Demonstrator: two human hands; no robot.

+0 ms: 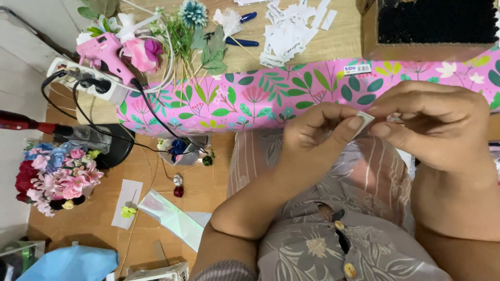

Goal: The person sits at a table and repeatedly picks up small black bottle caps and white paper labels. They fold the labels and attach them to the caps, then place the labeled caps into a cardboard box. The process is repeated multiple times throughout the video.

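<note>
My left hand (320, 132) and my right hand (437, 122) meet in front of my lap, both pinching a small white paper slip (364, 120) between thumbs and fingertips. Just beyond my hands lies a roll of pink floral wrapping paper (250, 99) across the table edge. A heap of similar white paper slips (289, 31) rests on the wooden table behind it. My lap is covered by grey patterned cloth (333, 229).
A pink glue gun (104, 54) lies on a white power strip (86, 80) at the left, its black cable trailing down. Artificial flowers and leaves (192, 31) sit beside it. A cardboard box (427, 28) stands at the back right. A flower bouquet (54, 174) stands on the floor.
</note>
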